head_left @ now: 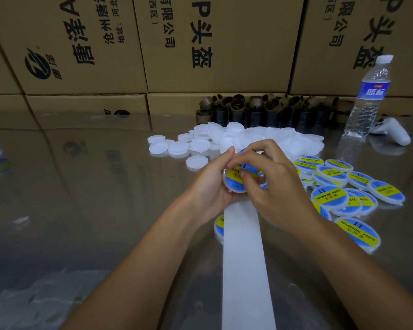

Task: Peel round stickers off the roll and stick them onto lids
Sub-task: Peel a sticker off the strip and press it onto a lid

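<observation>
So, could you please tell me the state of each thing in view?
Held lid: stickered, gripped by left hand.
Right hand: pinches the same lid, thumb on its sticker.
Plain lids: unstickered, heaped.
Finished lids: stickered, overlapping.
Backing strip: bare, flat.
Water bottle: upright, capped.

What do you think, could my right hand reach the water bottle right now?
Probably yes, once it lets go: the right hand is busy on the lid held with the left hand. The water bottle stands far right, with only low stickered lids lying between.
</observation>
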A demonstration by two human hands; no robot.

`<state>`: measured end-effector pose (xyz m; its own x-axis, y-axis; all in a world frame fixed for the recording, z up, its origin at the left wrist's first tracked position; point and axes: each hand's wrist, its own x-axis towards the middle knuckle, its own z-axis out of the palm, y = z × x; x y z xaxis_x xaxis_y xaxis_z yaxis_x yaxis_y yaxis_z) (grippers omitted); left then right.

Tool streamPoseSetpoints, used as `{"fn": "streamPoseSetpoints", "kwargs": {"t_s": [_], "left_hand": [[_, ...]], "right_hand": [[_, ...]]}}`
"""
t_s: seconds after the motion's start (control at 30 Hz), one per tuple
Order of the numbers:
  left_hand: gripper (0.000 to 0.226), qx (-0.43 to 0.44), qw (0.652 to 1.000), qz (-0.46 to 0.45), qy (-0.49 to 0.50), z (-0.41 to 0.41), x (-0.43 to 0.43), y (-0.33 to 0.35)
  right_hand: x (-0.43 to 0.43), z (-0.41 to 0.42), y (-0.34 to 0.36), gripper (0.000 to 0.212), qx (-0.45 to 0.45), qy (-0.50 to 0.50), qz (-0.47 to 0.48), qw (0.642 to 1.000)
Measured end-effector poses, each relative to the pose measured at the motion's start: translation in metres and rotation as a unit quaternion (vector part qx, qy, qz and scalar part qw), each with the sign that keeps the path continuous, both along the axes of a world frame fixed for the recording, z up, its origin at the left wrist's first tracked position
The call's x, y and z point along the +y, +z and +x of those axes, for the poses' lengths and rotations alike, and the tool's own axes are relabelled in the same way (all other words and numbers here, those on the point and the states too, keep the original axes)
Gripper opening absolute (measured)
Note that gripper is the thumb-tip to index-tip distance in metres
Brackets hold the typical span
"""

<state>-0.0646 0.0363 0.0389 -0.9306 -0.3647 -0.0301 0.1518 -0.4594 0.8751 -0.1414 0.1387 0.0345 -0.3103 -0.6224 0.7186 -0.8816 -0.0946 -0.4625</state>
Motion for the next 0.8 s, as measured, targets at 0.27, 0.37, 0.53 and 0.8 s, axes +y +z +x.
{"fn": "streamPoseSetpoints", "kwargs": {"t_s": [0.27, 0.37, 0.53, 0.8], "left_hand": [[0.057, 0.005, 1.0, -0.014, -0.014, -0.0001, 0.002, 0.0005], [0.06, 0.009, 1.0, -0.013, -0.017, 0.0, 0.0025, 0.0008], [0.06, 0.016, 1.0, -0.005, -0.021, -0.0003, 0.0025, 0.0], [0.062, 0.015, 1.0, -0.009, 0.003, -0.0024, 0.003, 0.0]], "right_hand": [[-0.0017, -0.0024, -0.0023, 0.023, 0.018, -0.006, -0.023, 1.0], [-0.0022, -0.0037, -0.003, 0.023, 0.018, -0.004, -0.027, 0.999], [-0.0025, -0.0049, -0.0035, 0.026, 0.03, -0.008, -0.041, 0.999], [-0.0032, -0.0046, -0.0043, 0.033, 0.032, -0.011, -0.034, 0.999]]}}
